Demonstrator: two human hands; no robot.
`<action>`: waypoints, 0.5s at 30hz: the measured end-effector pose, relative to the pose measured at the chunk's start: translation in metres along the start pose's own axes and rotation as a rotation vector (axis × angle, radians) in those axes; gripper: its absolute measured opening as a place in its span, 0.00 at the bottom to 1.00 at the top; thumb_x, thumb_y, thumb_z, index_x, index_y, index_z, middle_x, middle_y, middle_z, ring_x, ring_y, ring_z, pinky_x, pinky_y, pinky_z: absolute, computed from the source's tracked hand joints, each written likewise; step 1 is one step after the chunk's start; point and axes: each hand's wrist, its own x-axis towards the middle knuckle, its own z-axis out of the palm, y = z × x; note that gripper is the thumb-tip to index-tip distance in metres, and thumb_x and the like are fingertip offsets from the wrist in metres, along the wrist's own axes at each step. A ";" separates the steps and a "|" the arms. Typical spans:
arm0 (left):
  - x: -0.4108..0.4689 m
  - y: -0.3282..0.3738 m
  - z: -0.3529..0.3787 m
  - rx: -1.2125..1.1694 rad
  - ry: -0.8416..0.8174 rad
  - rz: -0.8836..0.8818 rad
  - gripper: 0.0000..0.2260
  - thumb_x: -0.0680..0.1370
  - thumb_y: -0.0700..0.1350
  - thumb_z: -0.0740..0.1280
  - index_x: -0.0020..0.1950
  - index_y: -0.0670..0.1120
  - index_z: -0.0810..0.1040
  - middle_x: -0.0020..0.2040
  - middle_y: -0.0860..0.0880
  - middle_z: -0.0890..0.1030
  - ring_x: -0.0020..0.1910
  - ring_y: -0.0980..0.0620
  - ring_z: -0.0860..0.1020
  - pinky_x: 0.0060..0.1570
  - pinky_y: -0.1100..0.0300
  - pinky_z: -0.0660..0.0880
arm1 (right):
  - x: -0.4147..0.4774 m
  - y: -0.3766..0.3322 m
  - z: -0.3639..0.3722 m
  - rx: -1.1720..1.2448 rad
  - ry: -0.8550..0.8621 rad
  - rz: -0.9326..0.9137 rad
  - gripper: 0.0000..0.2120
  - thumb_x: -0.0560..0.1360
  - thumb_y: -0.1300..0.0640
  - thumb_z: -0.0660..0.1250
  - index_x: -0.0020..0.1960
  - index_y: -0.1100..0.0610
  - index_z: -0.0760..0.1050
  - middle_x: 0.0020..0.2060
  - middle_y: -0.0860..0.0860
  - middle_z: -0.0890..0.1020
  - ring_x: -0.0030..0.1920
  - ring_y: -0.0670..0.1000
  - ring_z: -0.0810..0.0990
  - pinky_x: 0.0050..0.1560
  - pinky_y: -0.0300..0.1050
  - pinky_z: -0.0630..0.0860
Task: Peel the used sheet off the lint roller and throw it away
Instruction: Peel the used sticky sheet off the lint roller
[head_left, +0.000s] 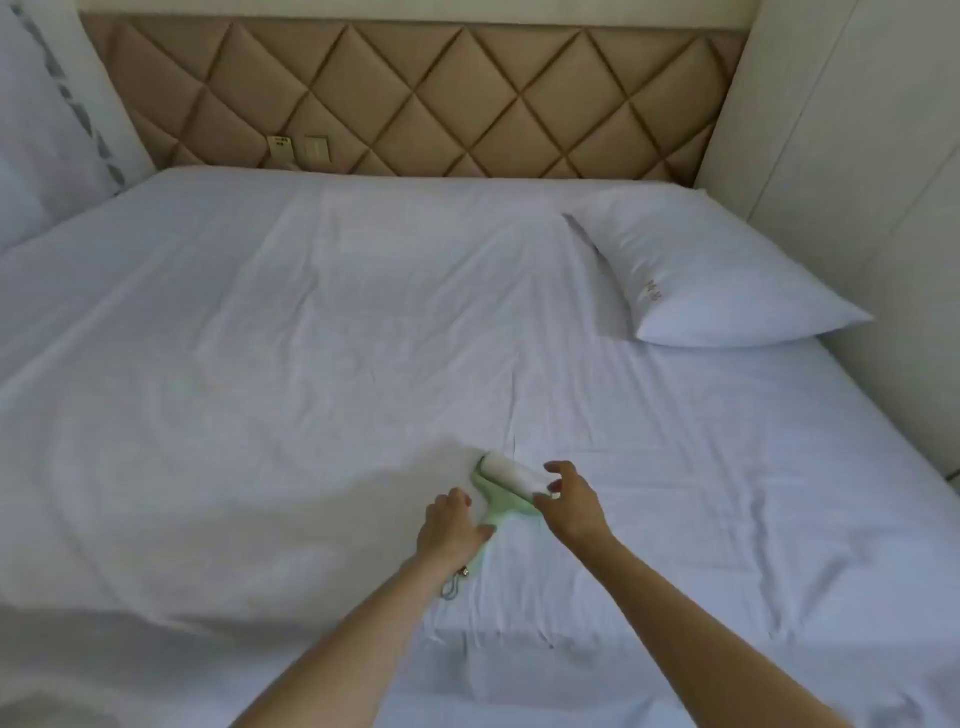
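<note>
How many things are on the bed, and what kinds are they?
Pillow: 1
Lint roller: 1
Hands: 2, left hand, right hand
Total: 4

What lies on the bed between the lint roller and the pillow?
Nothing. In the head view, only bare white bedsheet stretches from the lint roller to the pillow.
</note>
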 end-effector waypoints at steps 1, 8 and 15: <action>0.006 -0.005 0.012 0.041 -0.032 -0.003 0.26 0.73 0.54 0.66 0.66 0.43 0.65 0.65 0.42 0.70 0.65 0.44 0.68 0.57 0.53 0.69 | 0.008 0.010 0.007 -0.015 0.015 0.012 0.26 0.74 0.58 0.64 0.71 0.57 0.63 0.62 0.60 0.74 0.60 0.60 0.75 0.56 0.49 0.73; 0.029 -0.020 0.049 -0.016 -0.023 0.044 0.16 0.75 0.47 0.64 0.57 0.41 0.67 0.59 0.41 0.73 0.55 0.44 0.73 0.48 0.56 0.70 | 0.038 0.041 0.028 0.471 -0.113 0.173 0.34 0.75 0.58 0.65 0.76 0.53 0.53 0.69 0.58 0.67 0.60 0.58 0.74 0.40 0.43 0.76; -0.015 0.000 0.005 -0.531 -0.007 0.087 0.11 0.75 0.36 0.64 0.53 0.43 0.64 0.52 0.41 0.77 0.41 0.50 0.79 0.39 0.64 0.78 | 0.013 0.005 -0.001 0.864 -0.135 0.057 0.23 0.70 0.61 0.72 0.63 0.58 0.71 0.55 0.59 0.78 0.47 0.54 0.80 0.39 0.44 0.80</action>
